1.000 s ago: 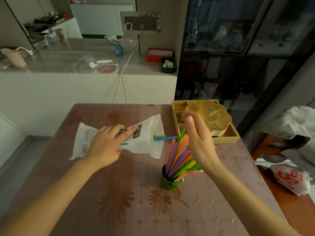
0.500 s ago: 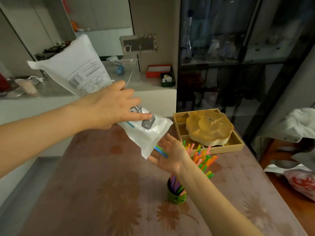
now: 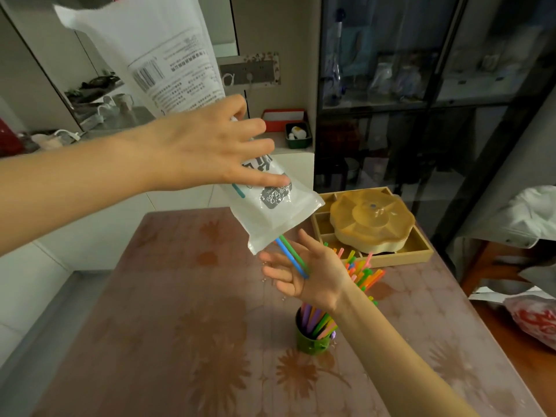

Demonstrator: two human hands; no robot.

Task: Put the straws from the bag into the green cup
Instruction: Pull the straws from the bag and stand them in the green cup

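Note:
My left hand [image 3: 207,149] grips a white plastic bag [image 3: 168,64], held high and tilted mouth-down over the table. A blue straw and a green straw [image 3: 290,255] slide out of the bag's lower end onto the palm of my right hand [image 3: 307,270], which is open, palm up, just under the bag. Below my right wrist the small green cup [image 3: 311,341] stands on the table, holding several coloured straws [image 3: 362,272] that lean to the right.
A wooden tray [image 3: 418,251] with a tan lobed lidded dish [image 3: 371,219] sits at the table's far right. A glass-door cabinet [image 3: 421,85] stands behind. White cloth and a red-printed bag [image 3: 532,317] lie on a surface to the right. The patterned table [image 3: 180,326] has a counter beyond it.
My left hand lifted the bag off the table and tipped it mouth-down. My right hand left the straws in the cup and opened under the bag; two straws slid further out.

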